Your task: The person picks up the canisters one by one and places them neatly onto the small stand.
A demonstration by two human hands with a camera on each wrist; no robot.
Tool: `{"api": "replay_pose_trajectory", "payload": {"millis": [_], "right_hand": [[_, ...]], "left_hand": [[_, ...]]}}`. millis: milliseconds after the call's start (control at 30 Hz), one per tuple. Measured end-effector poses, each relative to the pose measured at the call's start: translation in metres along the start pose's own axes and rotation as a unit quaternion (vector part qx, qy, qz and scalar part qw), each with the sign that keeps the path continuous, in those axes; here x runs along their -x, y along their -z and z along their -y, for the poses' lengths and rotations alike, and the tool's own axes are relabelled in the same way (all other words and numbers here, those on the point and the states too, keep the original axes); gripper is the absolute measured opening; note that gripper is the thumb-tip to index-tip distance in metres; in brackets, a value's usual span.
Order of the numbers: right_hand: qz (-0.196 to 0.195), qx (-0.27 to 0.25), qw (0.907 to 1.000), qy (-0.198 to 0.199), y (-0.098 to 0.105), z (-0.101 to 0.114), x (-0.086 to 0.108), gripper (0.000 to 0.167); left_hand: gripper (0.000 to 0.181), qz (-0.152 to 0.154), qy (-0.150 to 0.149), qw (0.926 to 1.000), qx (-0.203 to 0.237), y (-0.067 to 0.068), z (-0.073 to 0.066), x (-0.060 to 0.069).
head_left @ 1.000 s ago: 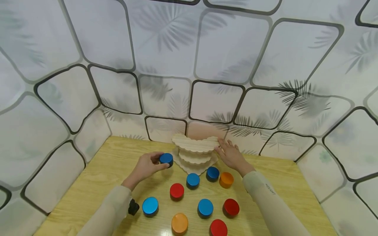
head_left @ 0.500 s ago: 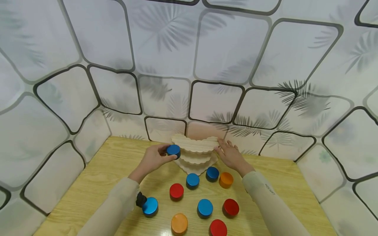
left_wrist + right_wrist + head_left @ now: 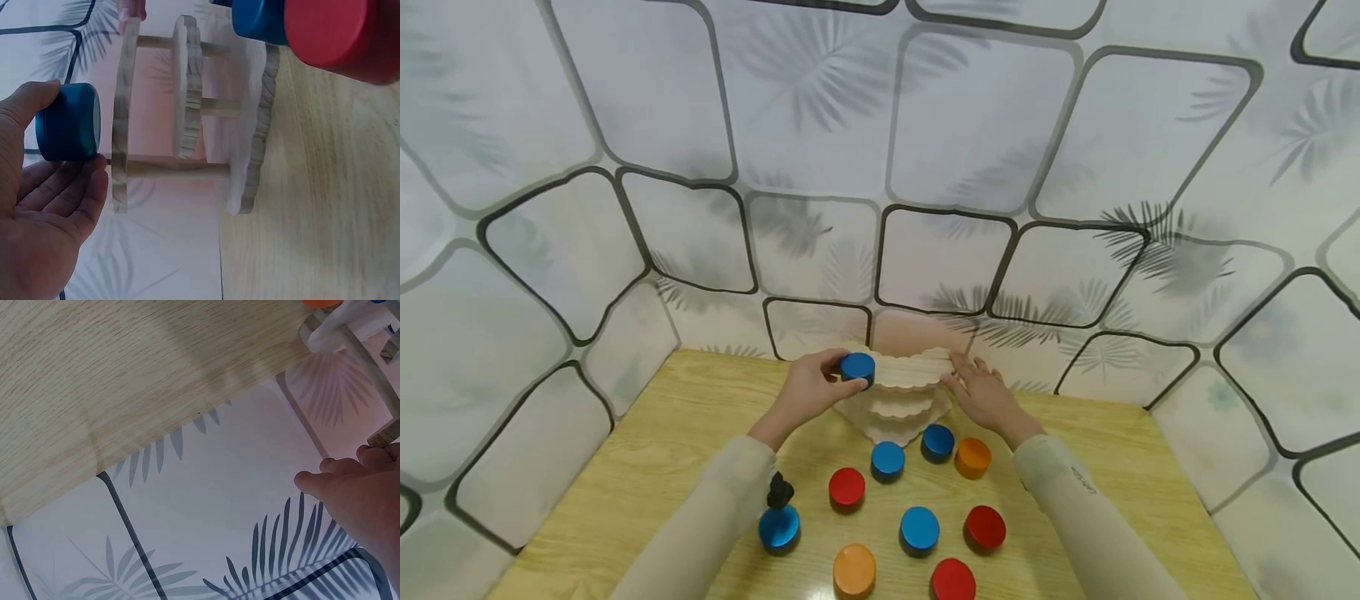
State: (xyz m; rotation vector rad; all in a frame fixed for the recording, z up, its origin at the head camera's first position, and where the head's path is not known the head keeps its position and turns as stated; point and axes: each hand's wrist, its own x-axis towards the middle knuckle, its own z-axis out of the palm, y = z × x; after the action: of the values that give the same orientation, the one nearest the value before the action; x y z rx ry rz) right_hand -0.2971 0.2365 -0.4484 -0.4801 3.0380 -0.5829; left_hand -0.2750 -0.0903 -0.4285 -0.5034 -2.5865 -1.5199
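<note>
In my left hand (image 3: 808, 387) I hold a small blue round tin (image 3: 857, 369) by its sides, between thumb and fingers. The left wrist view shows this tin (image 3: 69, 122) just above the top shelf (image 3: 122, 119), with a narrow gap between. The shelf belongs to a pale wooden tiered stand (image 3: 917, 372) with scalloped edges, standing against the back wall. My right hand (image 3: 988, 400) grips the right end of the top shelf with thumb and fingertips. In the right wrist view, that hand (image 3: 362, 487) shows fingertips against the shelf's end.
Several tins stand on the wooden table (image 3: 692, 433) before the stand: blue tins (image 3: 920, 530), red tins (image 3: 847, 487) and orange tins (image 3: 854, 570). A blue tin (image 3: 778, 527) stands beside my left forearm. The patterned wall (image 3: 820, 250) closes off the back and both sides.
My left hand has carried the blue tin rightward and farther back, from beside the stand to over the left part of its top shelf. The right hand has stayed in place.
</note>
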Motion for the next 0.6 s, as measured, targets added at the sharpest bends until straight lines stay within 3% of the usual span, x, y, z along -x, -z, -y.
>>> {"api": "replay_pose_trajectory", "payload": {"millis": [333,600], "right_hand": [[0.007,-0.002,1.0,-0.006,0.0,0.003,-0.001,0.067],[0.008,-0.004,0.9999,-0.006,0.0,0.001,0.0,0.067]], "left_hand": [[0.054,0.005,-0.011,0.9998,-0.014,-0.005,-0.013,-0.019],[0.054,0.011,-0.002,0.9998,-0.018,-0.019,-0.016,-0.037]]}}
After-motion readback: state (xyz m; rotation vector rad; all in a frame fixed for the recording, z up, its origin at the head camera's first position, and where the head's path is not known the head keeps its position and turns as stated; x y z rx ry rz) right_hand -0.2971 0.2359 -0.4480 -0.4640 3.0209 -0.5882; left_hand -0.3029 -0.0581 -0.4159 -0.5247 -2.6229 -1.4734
